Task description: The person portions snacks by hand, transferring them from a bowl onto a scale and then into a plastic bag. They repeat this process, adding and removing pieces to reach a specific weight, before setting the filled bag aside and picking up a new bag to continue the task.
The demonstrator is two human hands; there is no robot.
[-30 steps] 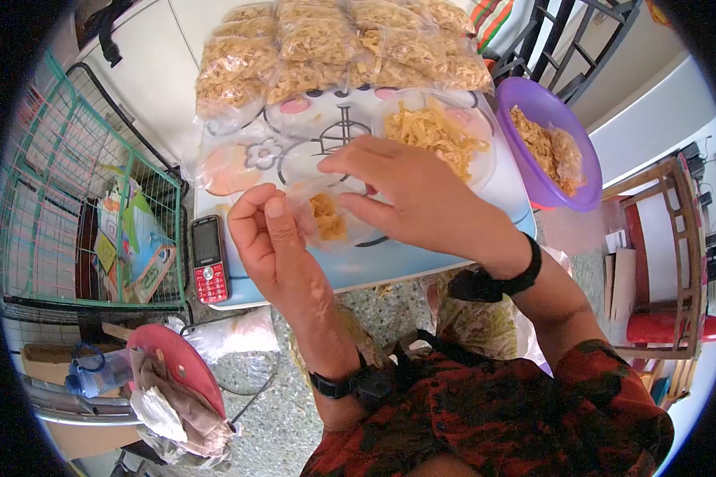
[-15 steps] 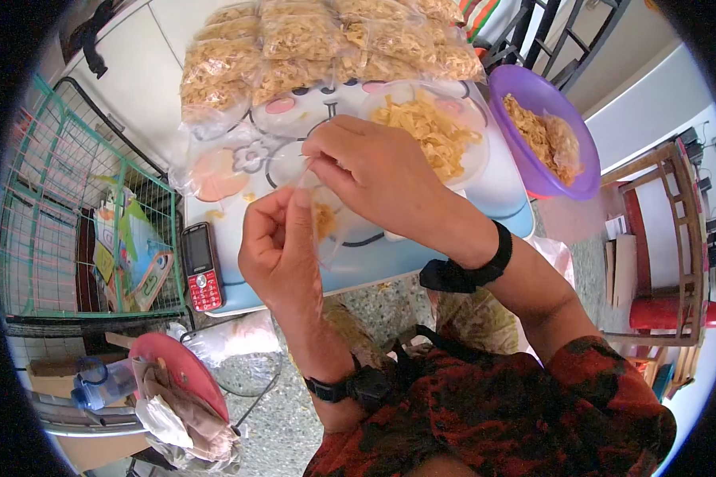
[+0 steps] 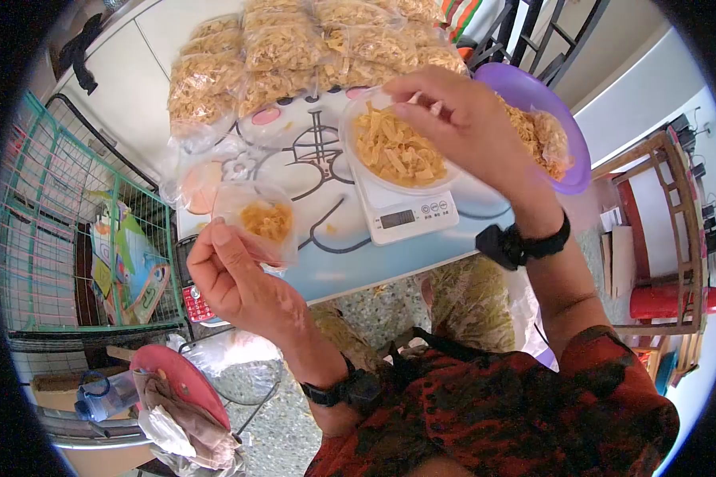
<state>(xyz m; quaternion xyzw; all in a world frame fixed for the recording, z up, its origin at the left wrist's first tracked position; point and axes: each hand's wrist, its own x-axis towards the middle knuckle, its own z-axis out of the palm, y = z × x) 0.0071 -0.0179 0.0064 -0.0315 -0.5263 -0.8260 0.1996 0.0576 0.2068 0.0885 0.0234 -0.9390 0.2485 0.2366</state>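
My left hand [image 3: 235, 266] pinches a small clear plastic bag [image 3: 286, 248] by its edge, near the table's front left. A small clump of yellowish dried strips [image 3: 266, 221] lies inside the bag. My right hand [image 3: 453, 107] is over the far right rim of a clear round bowl [image 3: 348, 151], with thumb and fingers apart and nothing visible held. Pale yellow flat strips [image 3: 398, 147] fill the bowl. It rests on a white digital scale [image 3: 414, 222], whose display digits are too small to read.
Filled clear bags [image 3: 286, 48] are stacked at the table's back. A purple basin [image 3: 577, 143] with more strips stands at the right. A red keypad phone [image 3: 199, 306] lies at the left edge, beside a green wire cage [image 3: 143, 230]. Empty-looking plastic [image 3: 187, 171] lies back left.
My hands have separated. The left has moved left with the bag, whose mouth has spread wider. The right has let go of the bag and moved up and right to the bowl.
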